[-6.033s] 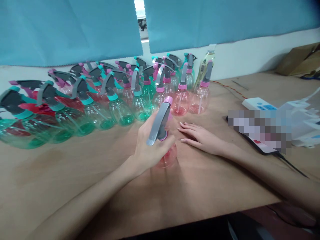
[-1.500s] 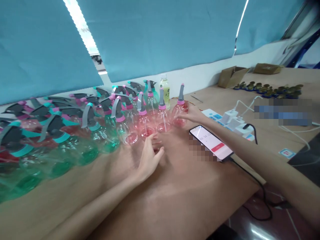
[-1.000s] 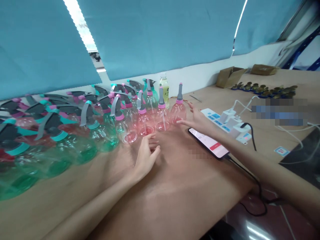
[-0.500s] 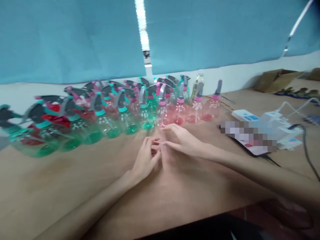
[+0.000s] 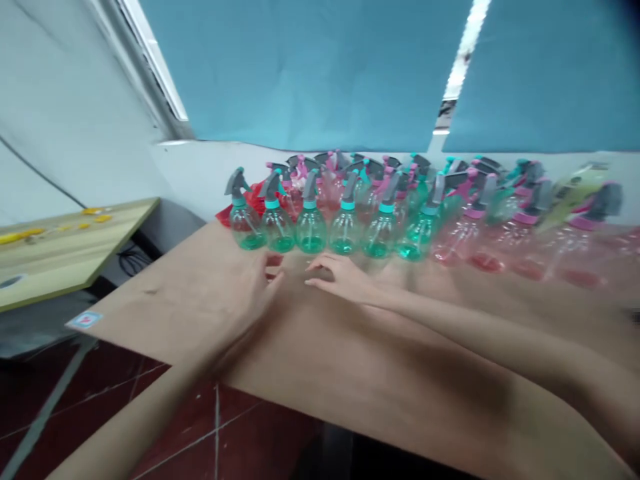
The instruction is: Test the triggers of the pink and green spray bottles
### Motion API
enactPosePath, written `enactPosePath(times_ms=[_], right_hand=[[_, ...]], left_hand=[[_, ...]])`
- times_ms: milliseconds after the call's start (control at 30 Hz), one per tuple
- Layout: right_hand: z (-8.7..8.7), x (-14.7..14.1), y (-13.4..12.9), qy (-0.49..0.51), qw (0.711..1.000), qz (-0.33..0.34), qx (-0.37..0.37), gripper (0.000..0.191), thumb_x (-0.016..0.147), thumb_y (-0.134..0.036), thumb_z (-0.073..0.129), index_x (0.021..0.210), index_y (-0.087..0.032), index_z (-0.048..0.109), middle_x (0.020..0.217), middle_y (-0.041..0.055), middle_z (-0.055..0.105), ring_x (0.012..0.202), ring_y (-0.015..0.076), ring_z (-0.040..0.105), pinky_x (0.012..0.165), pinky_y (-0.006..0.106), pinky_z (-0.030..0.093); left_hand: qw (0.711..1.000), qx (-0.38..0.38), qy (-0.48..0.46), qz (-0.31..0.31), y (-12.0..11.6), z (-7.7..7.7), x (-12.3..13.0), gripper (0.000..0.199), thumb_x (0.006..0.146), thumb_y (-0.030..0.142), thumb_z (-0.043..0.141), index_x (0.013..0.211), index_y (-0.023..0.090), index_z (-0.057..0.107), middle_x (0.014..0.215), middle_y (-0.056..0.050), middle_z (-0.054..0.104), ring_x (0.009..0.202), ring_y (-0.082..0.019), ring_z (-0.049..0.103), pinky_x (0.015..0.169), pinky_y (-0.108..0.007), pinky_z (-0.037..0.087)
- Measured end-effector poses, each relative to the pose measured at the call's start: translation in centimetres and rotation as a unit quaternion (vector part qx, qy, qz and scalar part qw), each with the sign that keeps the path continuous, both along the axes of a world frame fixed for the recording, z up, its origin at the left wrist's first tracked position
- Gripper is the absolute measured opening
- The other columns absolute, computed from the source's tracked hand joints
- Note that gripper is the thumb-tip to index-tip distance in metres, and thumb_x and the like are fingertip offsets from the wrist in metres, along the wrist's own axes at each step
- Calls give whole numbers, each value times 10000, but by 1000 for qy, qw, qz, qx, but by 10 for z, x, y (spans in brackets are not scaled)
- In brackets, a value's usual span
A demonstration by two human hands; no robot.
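Note:
Several spray bottles stand upright in rows along the back of the table. Toward the left of the front row are green spray bottles (image 5: 311, 227) with grey and turquoise trigger heads; pink spray bottles (image 5: 467, 233) with pink collars follow on the right. My left hand (image 5: 260, 283) hovers over the tabletop before the leftmost green bottles, its fingers curved and apart, holding nothing. My right hand (image 5: 345, 277) is in front of the middle green bottles, thumb and fingers apart, empty. Neither hand visibly touches a bottle.
The brown table (image 5: 170, 300) carries a small sticker (image 5: 85, 320) at its left corner. Red plastic (image 5: 225, 215) lies behind the left bottles. A wooden side table (image 5: 60, 247) with yellow bits stands at left. Blue sheeting (image 5: 320, 73) hangs behind.
The view has swung left, bringing the side table and floor into sight and taking the power strip and phone out. My hands have moved left along the bottle row, still empty.

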State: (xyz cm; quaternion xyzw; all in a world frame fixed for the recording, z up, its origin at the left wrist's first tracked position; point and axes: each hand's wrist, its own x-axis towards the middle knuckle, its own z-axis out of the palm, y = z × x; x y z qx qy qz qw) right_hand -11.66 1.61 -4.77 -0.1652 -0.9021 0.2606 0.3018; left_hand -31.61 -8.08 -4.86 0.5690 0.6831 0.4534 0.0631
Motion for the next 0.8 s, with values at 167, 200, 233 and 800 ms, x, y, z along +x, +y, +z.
enactPosePath(times_ms=[167,200,233,800], right_hand=[[4,-69,3,4,1000,16,-26,187,862,-303,695,1010,-190,677,1089,82,684,1002,204,644,923,385,484],[5,-81,3,5,999,15,-33,223,853,-319,707,1028,-183,680,1095,87,687,1016,209,642,933,388,481],[7,-91,4,4,999,16,-45,270,845,-338,714,1058,-175,679,1114,96,687,1031,213,641,937,387,482],[11,-141,6,-15,993,-8,-119,452,828,-408,722,1218,-189,657,1253,111,676,1086,242,667,963,397,498]], left_hand=[[991,36,-13,128,14,20,-62,293,820,329,570,1071,187,516,1105,-117,617,1042,-268,632,910,-448,519],[988,41,-11,149,19,25,-71,334,812,340,594,1090,177,507,1152,-134,595,1086,-276,612,954,-451,495],[985,45,-7,167,25,29,-79,384,802,353,621,1113,163,501,1184,-153,577,1124,-290,591,995,-461,465],[983,38,1,178,101,34,-100,625,756,339,714,1255,69,449,1207,-205,608,1208,-335,552,1033,-443,407]])
